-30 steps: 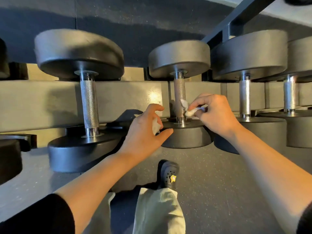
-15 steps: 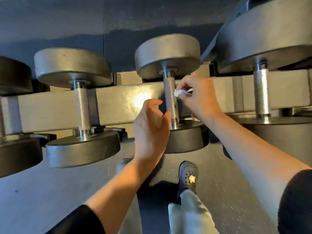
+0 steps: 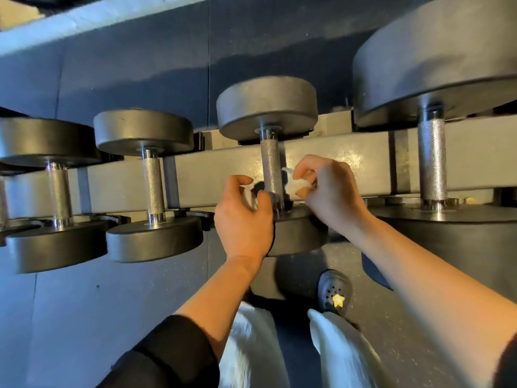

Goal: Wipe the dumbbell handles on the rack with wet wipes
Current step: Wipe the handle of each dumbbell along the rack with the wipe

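Knurled steel dumbbell handle (image 3: 269,163) stands upright on rack (image 3: 212,175), between both hands. Right hand (image 3: 330,189) pinches white wet wipe (image 3: 293,182) just beside handle. Left hand (image 3: 243,217) curls around second wipe (image 3: 249,198) near handle base.

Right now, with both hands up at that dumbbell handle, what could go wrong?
1. The right hand holds only a small crumpled wet wipe beside the knurled handle; it may skip parts of the grip.
2. The left hand holds a wipe low by the lower weight head; fingers could get pinched if the dumbbell shifts.
3. A shoe stands below; a dislodged dumbbell might land on it.
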`<state>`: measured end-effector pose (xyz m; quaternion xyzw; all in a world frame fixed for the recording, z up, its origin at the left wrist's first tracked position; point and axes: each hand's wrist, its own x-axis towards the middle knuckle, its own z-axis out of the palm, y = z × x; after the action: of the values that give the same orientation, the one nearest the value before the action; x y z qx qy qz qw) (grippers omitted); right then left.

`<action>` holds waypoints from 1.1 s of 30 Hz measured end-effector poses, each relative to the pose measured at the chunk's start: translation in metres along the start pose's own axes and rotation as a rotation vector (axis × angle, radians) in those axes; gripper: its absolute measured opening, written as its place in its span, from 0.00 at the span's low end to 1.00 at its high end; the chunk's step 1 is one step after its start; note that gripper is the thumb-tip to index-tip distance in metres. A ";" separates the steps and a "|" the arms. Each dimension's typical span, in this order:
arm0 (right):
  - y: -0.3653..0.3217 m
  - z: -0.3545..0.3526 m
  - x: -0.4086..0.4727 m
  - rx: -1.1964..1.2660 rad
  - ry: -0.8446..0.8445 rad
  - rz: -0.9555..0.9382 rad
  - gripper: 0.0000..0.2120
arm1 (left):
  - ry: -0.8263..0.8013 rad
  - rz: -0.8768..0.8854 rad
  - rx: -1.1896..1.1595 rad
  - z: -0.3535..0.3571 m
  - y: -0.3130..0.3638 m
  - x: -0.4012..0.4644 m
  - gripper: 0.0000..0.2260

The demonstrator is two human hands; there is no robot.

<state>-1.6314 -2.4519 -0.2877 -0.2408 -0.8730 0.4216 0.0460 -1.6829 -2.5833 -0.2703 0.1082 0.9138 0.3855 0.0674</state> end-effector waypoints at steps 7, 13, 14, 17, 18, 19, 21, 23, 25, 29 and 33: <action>0.020 0.011 0.039 0.053 0.080 0.024 0.12 | 0.001 -0.028 -0.002 0.000 -0.001 0.002 0.06; 0.002 0.026 0.057 0.303 0.147 0.114 0.08 | -0.030 -0.019 -0.029 -0.001 -0.007 0.005 0.07; 0.000 0.027 0.053 0.332 0.170 0.099 0.06 | -0.029 -0.020 -0.035 -0.001 -0.009 0.005 0.08; 0.003 0.028 0.038 0.317 0.169 0.023 0.03 | -0.024 -0.014 -0.034 -0.002 -0.010 0.006 0.08; 0.004 0.025 0.033 0.289 0.118 0.044 0.03 | -0.022 -0.013 -0.030 -0.002 -0.010 0.006 0.08; 0.004 0.022 0.028 0.255 0.053 0.077 0.03 | -0.022 -0.009 -0.031 -0.002 -0.010 0.005 0.08; 0.003 0.015 0.019 0.187 -0.086 0.110 0.04 | -0.021 0.000 -0.036 -0.002 -0.010 0.005 0.08; 0.004 0.011 0.011 0.121 -0.215 0.110 0.04 | -0.020 0.009 -0.034 -0.001 -0.011 0.005 0.07; 0.007 0.009 0.006 0.070 -0.231 0.102 0.06 | -0.018 0.015 -0.034 -0.001 -0.011 0.005 0.07; 0.003 0.010 0.008 0.103 0.145 0.037 0.05 | -0.018 -0.004 -0.029 0.000 -0.011 0.006 0.07; -0.008 0.027 0.013 0.130 0.112 -0.011 0.07 | -0.019 0.004 -0.024 0.001 -0.010 0.006 0.08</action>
<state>-1.6535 -2.4699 -0.3005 -0.2560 -0.8410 0.4632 0.1127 -1.6897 -2.5884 -0.2786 0.1126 0.9082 0.3957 0.0765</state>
